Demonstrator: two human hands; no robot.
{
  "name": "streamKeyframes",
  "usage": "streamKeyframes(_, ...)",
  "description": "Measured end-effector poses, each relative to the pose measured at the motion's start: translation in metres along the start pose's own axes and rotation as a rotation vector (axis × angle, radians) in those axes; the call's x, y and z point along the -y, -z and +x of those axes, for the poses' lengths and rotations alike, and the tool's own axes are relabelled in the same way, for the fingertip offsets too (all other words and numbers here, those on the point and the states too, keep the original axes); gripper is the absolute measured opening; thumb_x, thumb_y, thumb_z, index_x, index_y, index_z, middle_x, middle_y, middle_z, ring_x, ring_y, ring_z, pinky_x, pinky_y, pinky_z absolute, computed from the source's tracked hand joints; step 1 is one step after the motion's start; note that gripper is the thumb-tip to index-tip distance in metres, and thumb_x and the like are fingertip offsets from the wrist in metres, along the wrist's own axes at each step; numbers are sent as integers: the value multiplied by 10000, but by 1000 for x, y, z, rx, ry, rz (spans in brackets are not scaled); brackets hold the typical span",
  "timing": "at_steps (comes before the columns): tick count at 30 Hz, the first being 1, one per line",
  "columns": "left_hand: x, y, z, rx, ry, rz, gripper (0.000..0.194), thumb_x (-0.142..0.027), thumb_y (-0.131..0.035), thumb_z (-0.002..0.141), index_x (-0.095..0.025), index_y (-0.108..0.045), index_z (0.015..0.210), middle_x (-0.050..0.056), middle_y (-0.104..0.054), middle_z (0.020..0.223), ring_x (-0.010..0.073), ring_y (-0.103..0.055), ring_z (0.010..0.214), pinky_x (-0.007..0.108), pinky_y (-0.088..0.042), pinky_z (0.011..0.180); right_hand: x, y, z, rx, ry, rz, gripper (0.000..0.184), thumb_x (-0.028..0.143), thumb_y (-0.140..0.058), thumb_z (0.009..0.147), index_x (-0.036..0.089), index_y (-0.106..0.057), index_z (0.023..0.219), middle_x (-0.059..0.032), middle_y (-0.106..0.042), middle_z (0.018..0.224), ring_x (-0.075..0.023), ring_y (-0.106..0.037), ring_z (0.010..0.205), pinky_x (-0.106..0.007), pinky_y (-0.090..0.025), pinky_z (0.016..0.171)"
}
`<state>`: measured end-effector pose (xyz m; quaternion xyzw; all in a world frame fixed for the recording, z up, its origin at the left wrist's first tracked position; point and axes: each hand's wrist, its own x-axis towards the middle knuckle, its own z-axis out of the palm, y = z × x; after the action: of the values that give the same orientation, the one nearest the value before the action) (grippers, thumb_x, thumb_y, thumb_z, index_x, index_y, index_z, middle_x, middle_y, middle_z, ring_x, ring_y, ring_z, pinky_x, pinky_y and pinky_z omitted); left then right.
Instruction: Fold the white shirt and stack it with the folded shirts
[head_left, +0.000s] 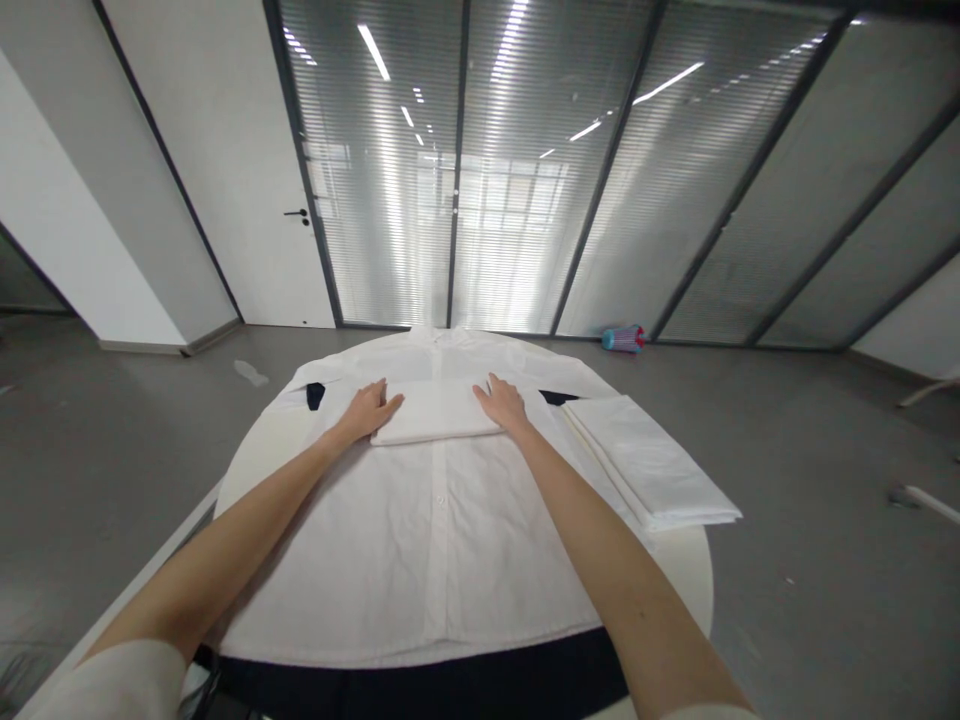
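Observation:
A white button-front shirt (375, 550) is spread over the table, its collar at the far side. Across its chest lies a folded white cloth (439, 412). My left hand (367, 410) rests on the left end of this cloth, fingers extended and thumb apart. On the other end, my right hand (502, 402) lies with its fingers spread. Neither hand visibly grips anything. To the right, a folded stack of white fabric (652, 460) sits at the table's edge, one corner jutting past it. Dark fabric (420, 690) shows beneath the shirt's hem.
The round white table (697, 570) has a curved edge on the right. Beyond it, a blue and red packet-like object (624, 339) lies on the grey floor (810, 460) by the glass partition (510, 200). A white door (247, 200) is at the back left.

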<state>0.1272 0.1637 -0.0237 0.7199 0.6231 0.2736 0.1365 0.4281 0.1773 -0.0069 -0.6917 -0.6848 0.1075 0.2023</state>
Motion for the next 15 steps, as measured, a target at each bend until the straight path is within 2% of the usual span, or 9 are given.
streamKeyframes(4,3,8,1,-95,60,-367,698,-446,-792,692,-124,-614,1284,180,-643,1270,334,-610,1183,416,-469,1027,-6,-4,4,-28,64,159,634,433,-524,941,194,-385,1512,-147,-540,1389,-281,-515,1291,-407,-389,1077)
streamKeyframes(8,2,17,-2,-51,133,-762,779,-325,-882,587,-202,-602,1303,129,-637,1269,258,-683,1025,353,-559,878,-13,-4,11,-48,70,396,652,349,-615,882,202,-422,1488,-120,-547,1378,-202,-562,1235,-307,-420,1044)
streamKeyframes(10,-1,21,-4,1,199,-966,665,-247,-881,589,-171,-651,1208,130,-664,1211,246,-694,1002,322,-572,844,-15,-3,13,-65,10,494,671,339,-624,872,185,-415,1490,-127,-550,1379,-190,-595,1190,-291,-448,1005)
streamKeyframes(12,-5,24,-6,111,281,-1131,495,-181,-867,595,-112,-692,1054,157,-705,1096,263,-704,980,321,-584,828,-15,-2,14,-61,-70,515,653,373,-600,892,146,-425,1478,-151,-571,1363,-203,-619,1160,-299,-463,980)
streamKeyframes(14,-9,28,-8,229,315,-1200,403,-152,-866,604,-86,-700,966,175,-724,1028,277,-714,951,329,-595,818,-14,-4,14,-27,-101,470,592,430,-586,903,113,-518,1398,-172,-617,1305,-244,-626,1157,-340,-454,993)
streamKeyframes(15,-10,31,-9,261,306,-1210,408,-151,-868,616,-90,-699,982,171,-727,1033,271,-715,951,323,-596,822,-13,-6,14,-4,-92,434,564,453,-596,895,109,-570,1341,-178,-634,1280,-268,-619,1170,-366,-440,1012)
